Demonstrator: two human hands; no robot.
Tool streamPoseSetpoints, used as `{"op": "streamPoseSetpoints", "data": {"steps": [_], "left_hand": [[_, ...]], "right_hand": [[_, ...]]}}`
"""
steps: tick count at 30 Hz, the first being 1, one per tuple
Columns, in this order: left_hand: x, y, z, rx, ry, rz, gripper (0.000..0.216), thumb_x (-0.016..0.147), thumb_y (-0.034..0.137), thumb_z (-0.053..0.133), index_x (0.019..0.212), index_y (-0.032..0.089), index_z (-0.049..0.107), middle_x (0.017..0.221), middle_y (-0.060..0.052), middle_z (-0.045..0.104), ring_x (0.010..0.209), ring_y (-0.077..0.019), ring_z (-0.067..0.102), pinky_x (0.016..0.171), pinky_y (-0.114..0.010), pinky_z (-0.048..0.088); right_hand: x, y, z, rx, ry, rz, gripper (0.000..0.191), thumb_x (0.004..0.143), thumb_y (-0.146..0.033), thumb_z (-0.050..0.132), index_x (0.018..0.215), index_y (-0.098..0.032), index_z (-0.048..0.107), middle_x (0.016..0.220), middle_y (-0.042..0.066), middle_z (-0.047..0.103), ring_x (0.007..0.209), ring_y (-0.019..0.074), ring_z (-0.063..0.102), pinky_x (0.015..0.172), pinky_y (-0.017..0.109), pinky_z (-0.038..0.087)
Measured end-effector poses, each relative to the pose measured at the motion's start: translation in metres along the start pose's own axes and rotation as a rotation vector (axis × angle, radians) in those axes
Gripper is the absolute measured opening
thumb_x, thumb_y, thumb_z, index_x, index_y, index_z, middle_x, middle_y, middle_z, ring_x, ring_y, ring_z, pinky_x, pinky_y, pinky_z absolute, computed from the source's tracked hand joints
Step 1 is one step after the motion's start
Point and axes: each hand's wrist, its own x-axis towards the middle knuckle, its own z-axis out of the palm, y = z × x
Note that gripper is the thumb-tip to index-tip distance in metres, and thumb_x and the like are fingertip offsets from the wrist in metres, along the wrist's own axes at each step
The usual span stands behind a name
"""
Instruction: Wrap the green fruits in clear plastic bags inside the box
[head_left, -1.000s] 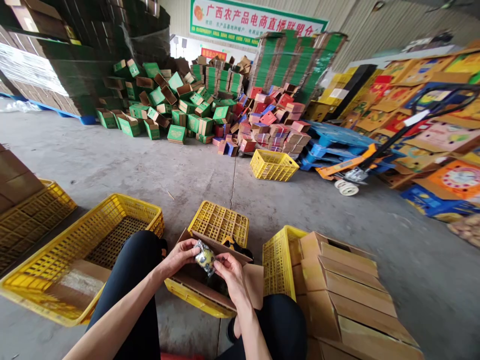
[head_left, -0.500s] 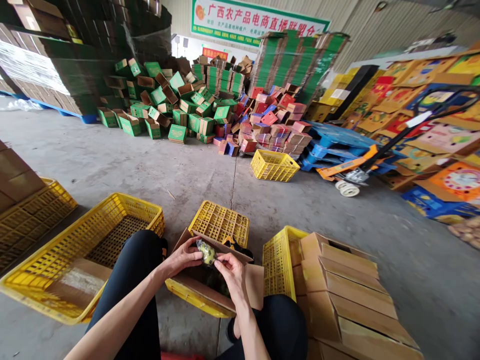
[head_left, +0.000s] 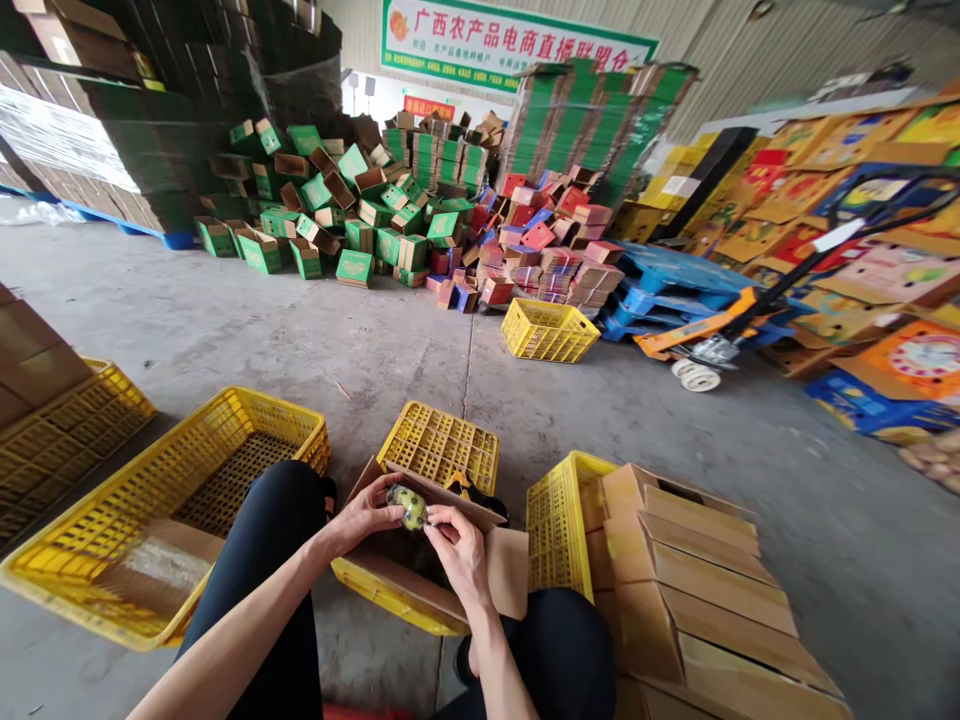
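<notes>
Above an open cardboard box, a green and dark mottled fruit in clear plastic wrap is held up between my two hands. My left hand grips its left side between thumb and fingers. On the other side, my right hand pinches the wrap's right end. The box rests on a yellow crate between my knees. Its inside is dark, and what lies in there is hard to make out. An orange and black object, perhaps a tape dispenser, sits just behind the box.
A yellow crate holding a taped carton lies left of my leg. To the right, flat-sided cartons fill and surround another yellow crate. Farther off are a lone yellow crate, piled green boxes and an orange pallet jack.
The wrapped fruit has shifted slightly left and turned a little in my fingers. My right hand has moved a bit left with it; the left hand stays nearly in place.
</notes>
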Motion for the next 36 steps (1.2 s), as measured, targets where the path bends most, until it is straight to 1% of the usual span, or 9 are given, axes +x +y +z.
{"op": "streamPoseSetpoints", "data": {"steps": [4,10,17,21,24,28,31,34,36], "left_hand": [[0.0,0.001,0.001,-0.024,-0.005,0.003,0.087,0.074,0.04,0.101,0.151,0.028,0.062,0.127,-0.011,0.075,0.115,-0.0282,0.074,0.103,-0.043,0.057],[0.0,0.002,-0.001,-0.029,-0.051,0.021,0.084,0.076,0.038,0.1,0.151,0.029,0.061,0.129,-0.011,0.074,0.118,-0.0283,0.072,0.106,-0.043,0.055],[-0.001,0.004,0.001,0.045,-0.105,0.08,0.089,0.075,0.039,0.1,0.153,0.028,0.059,0.128,-0.01,0.072,0.121,-0.029,0.07,0.113,-0.046,0.051],[-0.006,0.008,0.007,0.125,-0.094,0.058,0.092,0.072,0.043,0.101,0.153,0.03,0.06,0.144,-0.012,0.066,0.135,-0.0337,0.062,0.115,-0.047,0.05],[-0.009,0.009,0.007,0.15,-0.065,-0.067,0.081,0.084,0.056,0.089,0.155,0.034,0.057,0.154,-0.013,0.059,0.137,-0.0365,0.061,0.103,-0.048,0.059],[-0.006,0.004,-0.001,0.247,0.035,-0.1,0.081,0.083,0.051,0.086,0.155,0.03,0.055,0.133,-0.011,0.068,0.116,-0.0311,0.069,0.09,-0.04,0.061],[0.0,-0.003,-0.006,0.42,0.097,-0.002,0.076,0.078,0.032,0.082,0.151,0.028,0.059,0.123,-0.008,0.07,0.113,-0.0301,0.068,0.096,-0.043,0.059],[0.001,-0.01,-0.006,0.791,0.071,0.22,0.072,0.068,0.01,0.074,0.138,0.025,0.07,0.142,-0.012,0.062,0.136,-0.0358,0.057,0.117,-0.048,0.049],[-0.002,-0.013,-0.004,1.053,0.043,0.319,0.072,0.066,0.003,0.067,0.134,0.025,0.073,0.159,-0.013,0.051,0.145,-0.0374,0.05,0.124,-0.05,0.043]], "right_hand": [[0.0,0.001,0.0,0.053,-0.012,0.04,0.029,0.087,-0.05,0.082,0.101,-0.024,0.079,0.114,0.011,0.083,0.111,0.0315,0.079,0.106,0.048,0.064],[-0.001,-0.001,-0.001,0.194,-0.082,0.198,0.063,0.083,-0.06,0.087,0.136,-0.028,0.073,0.148,0.012,0.072,0.141,0.0361,0.066,0.116,0.052,0.058],[-0.004,0.0,-0.001,0.313,-0.093,0.324,0.065,0.083,-0.056,0.089,0.138,-0.025,0.072,0.143,0.016,0.074,0.119,0.0383,0.079,0.095,0.054,0.069],[-0.004,0.007,0.0,0.159,-0.029,0.216,0.056,0.077,-0.046,0.091,0.128,-0.024,0.078,0.127,0.013,0.08,0.102,0.0332,0.082,0.091,0.05,0.07],[-0.007,0.012,0.005,0.107,-0.098,0.156,0.061,0.077,-0.039,0.089,0.134,-0.026,0.075,0.135,0.012,0.076,0.104,0.0304,0.081,0.09,0.045,0.07],[-0.007,0.021,0.005,0.052,-0.223,0.129,0.058,0.088,-0.041,0.078,0.144,-0.027,0.069,0.145,0.013,0.073,0.11,0.0297,0.081,0.094,0.046,0.07],[0.002,0.031,-0.004,-0.229,-0.154,0.073,0.043,0.096,-0.032,0.064,0.137,-0.023,0.073,0.136,0.014,0.078,0.113,0.0305,0.08,0.105,0.052,0.065],[0.013,0.039,-0.015,-0.572,-0.171,0.029,0.034,0.093,-0.018,0.061,0.12,-0.02,0.08,0.13,0.016,0.08,0.123,0.0349,0.076,0.117,0.055,0.056],[0.015,0.042,-0.017,-0.648,-0.228,0.036,0.031,0.091,-0.013,0.062,0.113,-0.021,0.083,0.128,0.017,0.08,0.125,0.0364,0.075,0.118,0.053,0.055]]}}
